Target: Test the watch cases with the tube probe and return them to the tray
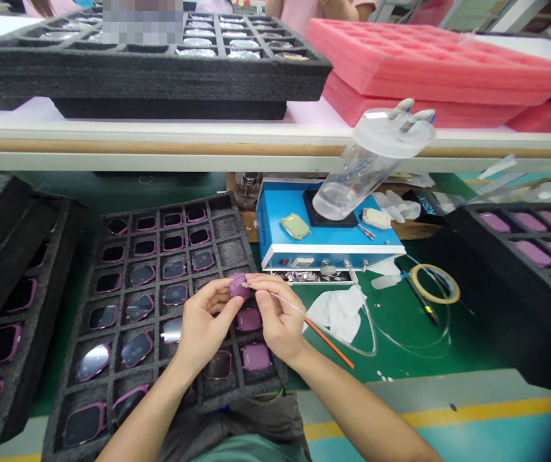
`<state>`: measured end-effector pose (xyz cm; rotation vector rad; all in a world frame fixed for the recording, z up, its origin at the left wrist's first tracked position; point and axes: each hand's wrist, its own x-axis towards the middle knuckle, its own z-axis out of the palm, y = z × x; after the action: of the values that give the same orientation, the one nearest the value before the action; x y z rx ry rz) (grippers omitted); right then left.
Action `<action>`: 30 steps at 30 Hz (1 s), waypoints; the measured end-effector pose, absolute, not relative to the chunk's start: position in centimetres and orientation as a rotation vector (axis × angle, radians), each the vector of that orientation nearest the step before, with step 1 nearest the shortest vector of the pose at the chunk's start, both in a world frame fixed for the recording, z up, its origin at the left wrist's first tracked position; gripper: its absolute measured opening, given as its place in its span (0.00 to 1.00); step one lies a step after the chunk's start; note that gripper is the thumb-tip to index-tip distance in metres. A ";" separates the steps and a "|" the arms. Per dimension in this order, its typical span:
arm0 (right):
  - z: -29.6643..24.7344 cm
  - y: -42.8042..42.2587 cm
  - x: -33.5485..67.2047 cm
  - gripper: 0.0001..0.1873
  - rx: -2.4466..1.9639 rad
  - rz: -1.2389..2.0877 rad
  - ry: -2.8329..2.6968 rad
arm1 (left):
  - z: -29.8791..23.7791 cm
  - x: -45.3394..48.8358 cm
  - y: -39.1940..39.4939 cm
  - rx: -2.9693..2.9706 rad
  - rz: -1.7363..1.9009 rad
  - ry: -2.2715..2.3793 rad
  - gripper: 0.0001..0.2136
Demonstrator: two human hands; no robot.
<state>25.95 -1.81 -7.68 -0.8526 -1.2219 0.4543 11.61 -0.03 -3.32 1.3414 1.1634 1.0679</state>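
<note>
My left hand [205, 321] pinches a small purple rounded-square casing [239, 287], which looks like a smartwatch body, between thumb and fingers. My right hand [278, 314] grips a thin clear tube [285, 300] near its pointed tip, and the tip reaches the casing's right side. Below my hands lies a black foam tray [222, 228] with rows of cells. Those cells hold glossy dark-faced casings with purple rims, and several purple casings such as one [249, 319] sit face down near my hands.
A blue benchtop machine [295, 199] stands beyond my hands, with a clear plastic canister [376, 160] hanging above it. White cloth [336, 314] and a tape roll [434, 283] lie on the green mat. Further foam trays flank the bench, and red foam stacks [429, 64] sit on the shelf.
</note>
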 end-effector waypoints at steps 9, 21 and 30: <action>-7.8 -1.8 26.0 0.12 -0.842 0.455 -1.223 | -3.5 11.5 -0.1 1.349 1.079 1.161 0.14; -7.7 -1.8 26.0 0.11 -0.855 0.447 -1.233 | -3.5 11.5 -0.1 1.358 1.079 1.157 0.14; -7.9 -1.8 26.0 0.11 -0.860 0.460 -1.225 | -3.4 11.5 0.0 1.353 1.080 1.159 0.14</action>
<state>25.97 -1.78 -7.85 -0.8603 -1.2251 0.4604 11.50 -0.01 -3.39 1.3528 1.1587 1.0797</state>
